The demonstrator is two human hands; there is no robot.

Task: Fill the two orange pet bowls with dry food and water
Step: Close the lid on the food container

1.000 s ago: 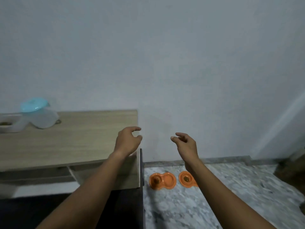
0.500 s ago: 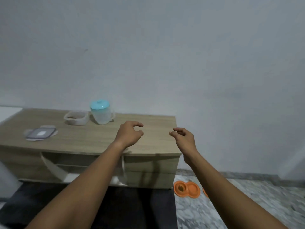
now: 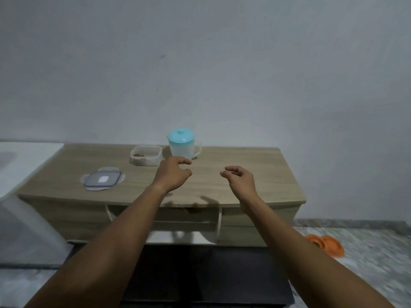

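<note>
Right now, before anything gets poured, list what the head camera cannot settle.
- Orange pet bowls on the floor: partly hidden by the right forearm and blurred; contents unreadable.
- Translucent jug with turquoise lid: frosted wall hides any water level.
- Clear rectangular plastic container: some brown bits show, amount too small to judge.
- White surface at left: cut off by the frame edge.

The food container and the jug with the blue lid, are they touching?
Apart. The head view shows a strip of bare wooden cabinet top between the open food container and the jug, which stands to its right.
</note>
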